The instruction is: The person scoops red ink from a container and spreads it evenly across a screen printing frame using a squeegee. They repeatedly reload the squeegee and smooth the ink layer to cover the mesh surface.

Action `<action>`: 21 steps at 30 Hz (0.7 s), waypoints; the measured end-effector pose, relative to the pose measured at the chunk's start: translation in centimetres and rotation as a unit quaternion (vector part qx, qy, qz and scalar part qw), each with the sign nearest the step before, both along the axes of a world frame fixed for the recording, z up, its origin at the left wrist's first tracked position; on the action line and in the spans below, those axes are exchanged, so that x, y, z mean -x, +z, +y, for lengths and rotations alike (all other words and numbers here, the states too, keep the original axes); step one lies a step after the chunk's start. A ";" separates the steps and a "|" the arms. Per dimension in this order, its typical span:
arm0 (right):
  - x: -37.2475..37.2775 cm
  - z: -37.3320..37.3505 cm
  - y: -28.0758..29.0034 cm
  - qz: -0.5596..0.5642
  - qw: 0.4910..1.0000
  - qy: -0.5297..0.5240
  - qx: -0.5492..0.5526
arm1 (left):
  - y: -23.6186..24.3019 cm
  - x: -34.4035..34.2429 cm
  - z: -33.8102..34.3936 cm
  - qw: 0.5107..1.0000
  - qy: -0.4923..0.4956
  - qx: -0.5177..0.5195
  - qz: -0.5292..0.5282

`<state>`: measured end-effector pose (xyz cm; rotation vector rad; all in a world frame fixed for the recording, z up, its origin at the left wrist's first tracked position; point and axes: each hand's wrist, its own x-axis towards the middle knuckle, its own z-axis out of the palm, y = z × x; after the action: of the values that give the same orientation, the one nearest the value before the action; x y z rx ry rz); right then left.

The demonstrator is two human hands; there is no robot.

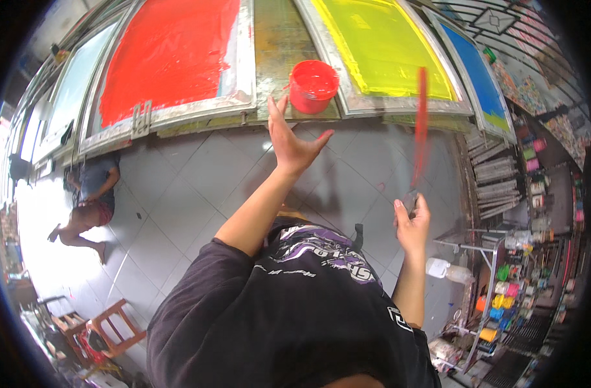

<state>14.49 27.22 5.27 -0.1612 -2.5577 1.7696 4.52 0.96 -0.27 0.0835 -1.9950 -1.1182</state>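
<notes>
A small red bucket (313,97) of red ink or paint stands on the bench edge between two framed screens. My left hand (294,143) is open just left of and below it, thumb and fingers spread; whether a fingertip touches the bucket I cannot tell. My right hand (412,223) grips the dark handle of a spatula (421,123), whose long thin blade is coated red and smeared by motion. The blade points away from me, in front of the yellow-covered screen (389,48). Left of the bucket lies a screen spread with red (172,52).
A blue screen (473,68) lies at the far right, a pale one (79,81) at the far left. Another person (92,200) is low by the bench at left. A wooden chair (118,328) and a metal rack (489,291) with colourful containers flank me.
</notes>
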 end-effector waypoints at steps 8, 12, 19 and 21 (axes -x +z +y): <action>3.0 -5.4 -0.3 -0.011 0.982 0.132 0.136 | -2.1 -7.4 -7.6 0.996 0.064 0.062 0.021; 3.8 -8.8 -0.5 -0.011 0.968 0.176 0.176 | -2.7 -12.2 -12.5 0.987 0.152 0.042 -0.025; 4.7 -13.4 -1.5 0.029 0.968 0.245 0.046 | -2.3 -16.2 -22.6 0.938 0.346 -0.008 0.007; 5.1 -15.2 -1.4 0.003 0.965 0.250 0.077 | -1.3 -15.9 -25.5 0.927 0.374 -0.019 0.014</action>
<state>9.43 12.06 3.85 0.5356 -2.6153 2.1110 20.44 -24.51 -1.62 0.7757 -1.6713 -0.6429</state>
